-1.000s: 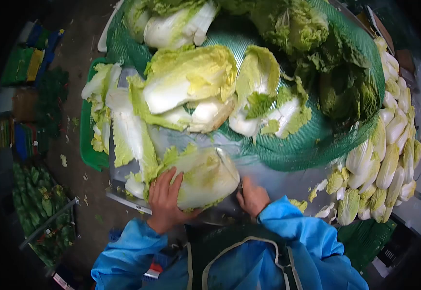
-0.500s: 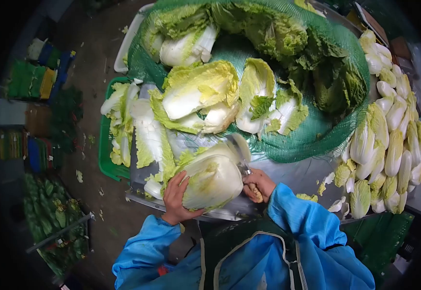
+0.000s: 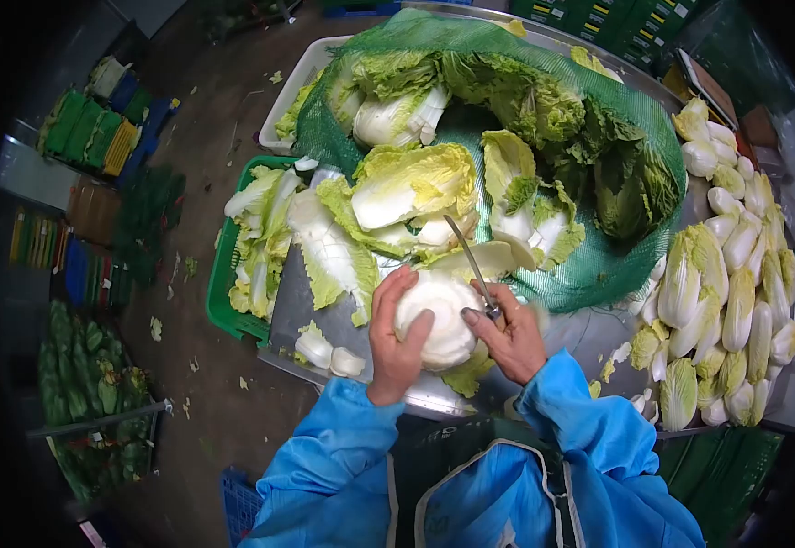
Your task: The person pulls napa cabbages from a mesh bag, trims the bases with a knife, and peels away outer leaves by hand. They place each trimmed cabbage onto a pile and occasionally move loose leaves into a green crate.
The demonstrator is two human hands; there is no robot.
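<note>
A Chinese cabbage (image 3: 436,315) is held with its white cut base turned up toward me. My left hand (image 3: 399,333) wraps round its left side, thumb lying across the base. My right hand (image 3: 512,338) grips a knife (image 3: 471,260) whose narrow blade points up and away, while its thumb touches the cabbage's right edge. Just beyond, a loose pale leaf (image 3: 484,260) lies on the metal table (image 3: 324,329). Behind it rest a yellowish cabbage (image 3: 416,187) and a large detached leaf (image 3: 333,242). Small cut white pieces (image 3: 329,354) are left of my left hand.
A green mesh sack (image 3: 589,274) holding leafy cabbages spreads across the back. A green crate (image 3: 224,283) of leaves stands at left, a white tub (image 3: 302,78) behind it. Trimmed cabbages (image 3: 745,283) are piled at right. Leaf scraps litter the floor.
The cabbage has turned from lying on its side to base up. My left hand has shifted right and up with its thumb over the base. The knife blade now points away, clear of the base.
</note>
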